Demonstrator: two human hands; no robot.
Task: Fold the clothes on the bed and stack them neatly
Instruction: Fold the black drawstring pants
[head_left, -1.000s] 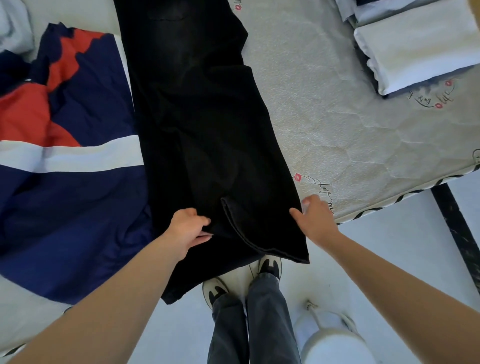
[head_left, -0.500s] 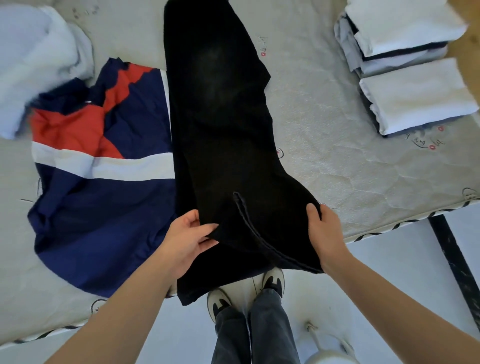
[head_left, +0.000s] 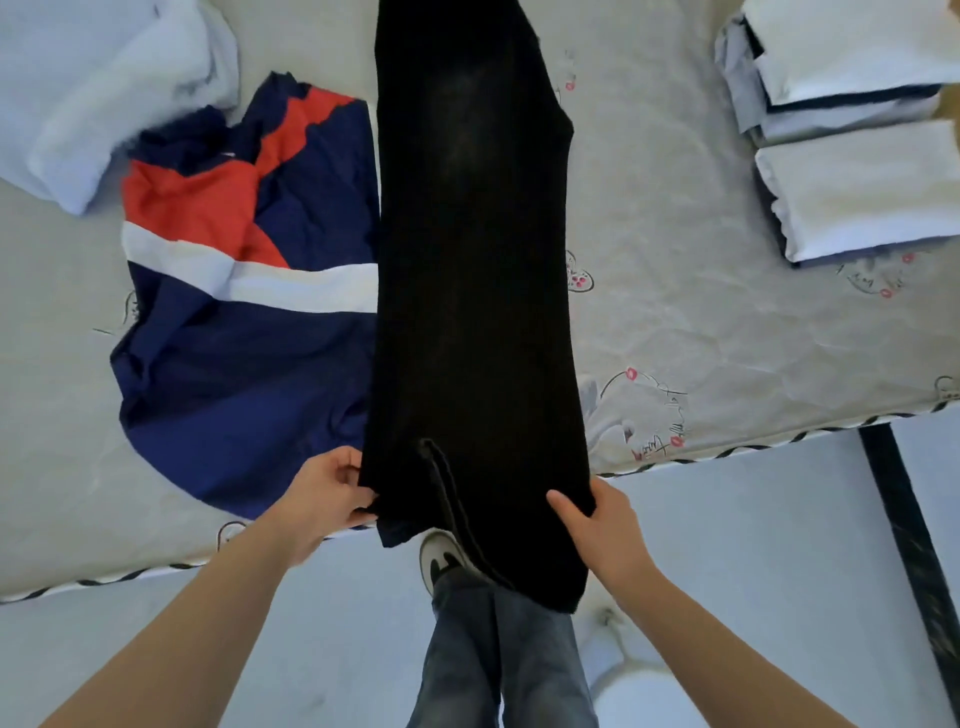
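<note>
**Black trousers stretched along a bed**

A person stands at the mattress (head_left: 701, 322) edge, the left hand (head_left: 324, 499) and right hand (head_left: 605, 519) each gripping a side of the near end of long black trousers (head_left: 472, 291), which hangs past the edge over a shoe (head_left: 441, 558). A navy, red and white shirt (head_left: 244, 332) lies just left of the trousers, a pale blue garment (head_left: 104, 88) beyond it. Folded white stacks (head_left: 857, 192) sit far right.
</note>
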